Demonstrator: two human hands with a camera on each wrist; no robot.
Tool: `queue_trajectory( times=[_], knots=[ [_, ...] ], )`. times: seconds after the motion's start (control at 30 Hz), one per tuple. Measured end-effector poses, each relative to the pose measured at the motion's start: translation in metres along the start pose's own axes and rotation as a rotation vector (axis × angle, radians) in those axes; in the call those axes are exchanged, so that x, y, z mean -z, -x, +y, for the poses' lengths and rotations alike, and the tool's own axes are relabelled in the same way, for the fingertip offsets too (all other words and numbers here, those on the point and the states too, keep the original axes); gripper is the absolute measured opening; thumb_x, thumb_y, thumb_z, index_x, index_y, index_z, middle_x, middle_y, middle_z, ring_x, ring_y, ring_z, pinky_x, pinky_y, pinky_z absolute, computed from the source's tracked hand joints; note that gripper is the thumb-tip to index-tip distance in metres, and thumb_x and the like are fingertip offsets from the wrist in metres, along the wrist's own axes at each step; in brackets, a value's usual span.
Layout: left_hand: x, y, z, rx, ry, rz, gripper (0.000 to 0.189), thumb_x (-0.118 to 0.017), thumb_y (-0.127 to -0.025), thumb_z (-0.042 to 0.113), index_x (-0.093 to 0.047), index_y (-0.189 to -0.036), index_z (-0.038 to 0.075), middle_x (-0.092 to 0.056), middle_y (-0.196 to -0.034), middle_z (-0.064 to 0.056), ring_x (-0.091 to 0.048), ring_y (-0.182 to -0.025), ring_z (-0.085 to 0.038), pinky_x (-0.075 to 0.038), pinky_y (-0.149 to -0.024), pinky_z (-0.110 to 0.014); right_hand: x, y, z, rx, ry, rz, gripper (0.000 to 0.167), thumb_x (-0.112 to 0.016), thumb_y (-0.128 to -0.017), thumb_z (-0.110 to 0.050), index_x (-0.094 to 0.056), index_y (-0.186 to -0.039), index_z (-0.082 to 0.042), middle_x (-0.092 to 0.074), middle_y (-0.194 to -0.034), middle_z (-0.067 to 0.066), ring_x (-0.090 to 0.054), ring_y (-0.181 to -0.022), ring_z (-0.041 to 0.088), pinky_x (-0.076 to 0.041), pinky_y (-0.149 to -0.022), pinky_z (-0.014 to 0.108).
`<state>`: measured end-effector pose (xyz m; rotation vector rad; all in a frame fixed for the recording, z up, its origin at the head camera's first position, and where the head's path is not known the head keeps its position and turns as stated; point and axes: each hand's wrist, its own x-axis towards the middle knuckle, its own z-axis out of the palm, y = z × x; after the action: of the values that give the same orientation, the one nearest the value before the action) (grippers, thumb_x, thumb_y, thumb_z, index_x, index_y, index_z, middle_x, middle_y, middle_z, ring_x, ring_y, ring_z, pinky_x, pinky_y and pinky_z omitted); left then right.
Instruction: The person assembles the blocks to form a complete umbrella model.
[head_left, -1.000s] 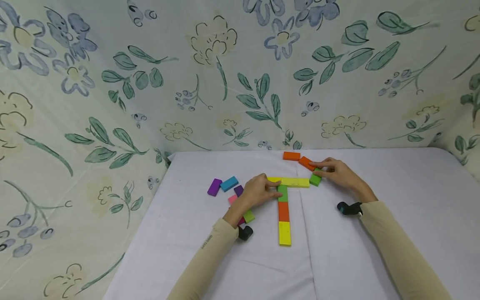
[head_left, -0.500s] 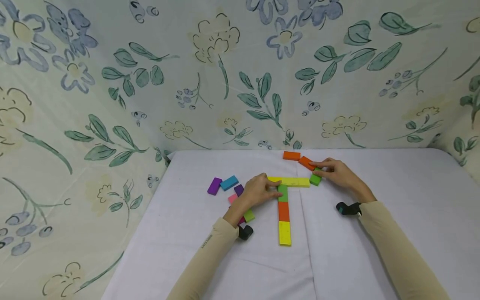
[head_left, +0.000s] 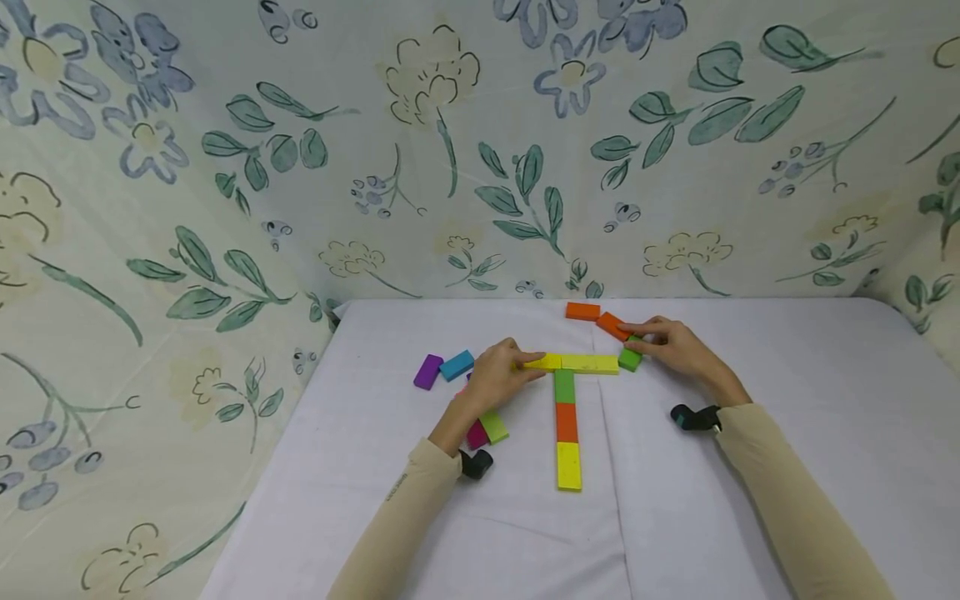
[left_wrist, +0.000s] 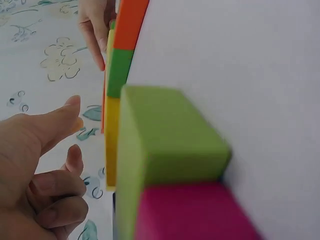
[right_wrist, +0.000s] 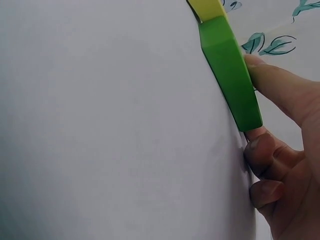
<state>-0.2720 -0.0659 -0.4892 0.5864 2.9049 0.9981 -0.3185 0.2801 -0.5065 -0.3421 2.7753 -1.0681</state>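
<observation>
Flat toy blocks lie in a T on the white cloth. Its bar is two yellow blocks (head_left: 589, 364); its stem runs down through green (head_left: 565, 387), orange (head_left: 567, 423) and yellow (head_left: 569, 467). My left hand (head_left: 501, 373) hovers at the bar's left end, thumb and index finger apart with nothing between them. At the bar's right end a slanted green block (head_left: 628, 360) touches the yellow. My right hand (head_left: 681, 348) pinches its far end; the right wrist view shows the thumb against the green block (right_wrist: 230, 72). An orange block (head_left: 613, 326) continues from it, by the index fingertip.
Another orange block (head_left: 582, 311) lies near the table's back edge. Left of the T are a purple block (head_left: 428, 372), a blue block (head_left: 457, 365), a lime block (head_left: 493, 427) and a magenta block (head_left: 477, 435), others partly under my left hand. A flowered cloth (head_left: 427, 167) hangs behind.
My left hand has let go of the stem's green block and drawn back to the left, uncovering more of the yellow bar. My right hand has stayed in place.
</observation>
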Motion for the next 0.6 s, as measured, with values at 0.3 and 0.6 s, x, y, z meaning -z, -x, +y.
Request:
queue_trajectory(
  times=[0.3,0.6],
  knots=[
    [0.046,0.015,-0.048,0.091,0.015,0.174,0.03,-0.081,-0.091,0.024,-0.079,-0.121,0.019,-0.07,-0.102,-0.008,-0.061,-0.086,-0.023,-0.045,-0.074,-0.028,0.0,0.0,0.0,0.0,0.002,0.001,0.049,-0.067,-0.101,-0.039,-0.062,-0.144,-0.018,-0.059,-0.117,0.013,-0.046,-0.093,0.025,-0.039,-0.074,0.033],
    [0.057,0.04,-0.084,0.186,0.032,0.183,0.033,-0.083,-0.088,0.02,-0.079,-0.121,0.015,-0.07,-0.113,-0.011,-0.063,-0.101,-0.027,-0.052,-0.088,-0.042,0.0,0.0,0.0,0.001,0.002,-0.002,0.049,-0.067,-0.101,-0.039,-0.062,-0.145,-0.018,-0.059,-0.118,0.013,-0.047,-0.094,0.025,-0.039,-0.075,0.032]
  ],
)
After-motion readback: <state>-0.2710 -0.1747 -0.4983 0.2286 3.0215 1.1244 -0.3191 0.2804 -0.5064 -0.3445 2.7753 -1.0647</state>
